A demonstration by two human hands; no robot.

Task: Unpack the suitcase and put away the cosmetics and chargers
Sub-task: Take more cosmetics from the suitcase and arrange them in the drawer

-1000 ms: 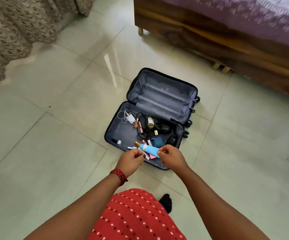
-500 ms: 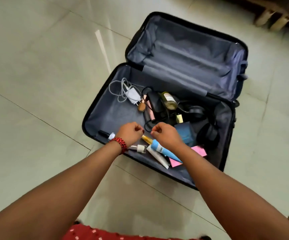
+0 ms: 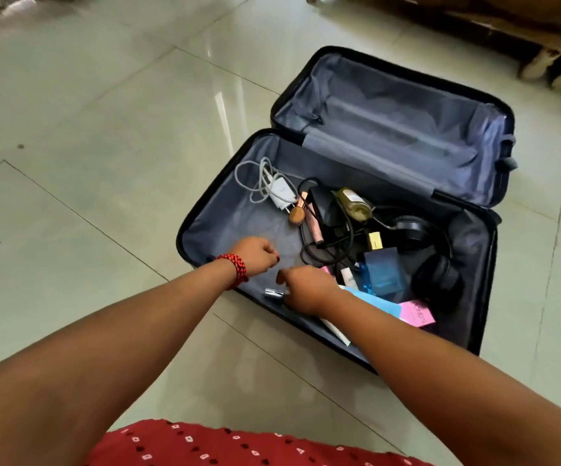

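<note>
down low, left hand (image 3: 255, 255) and right hand (image 3: 306, 290) curl, grip unclear, over suitcase (image 3: 232, 213) on glossy tiles (image 3: 87, 163).

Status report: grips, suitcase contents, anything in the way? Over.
Left grip curled, nothing visible. Right grip curled low in suitcase, hold unclear. Blue tube under right forearm.

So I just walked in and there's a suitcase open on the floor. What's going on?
A person is leaning over an open suitcase on the tiled floor, with both hands at its near edge. The left hand is curled with nothing visible in it. The right hand is beside a small silver-capped item, and a light blue tube lies under its wrist; whether it grips either is unclear. The white charger, headphones and blue box lie in the case, not yet unpacked.
</note>
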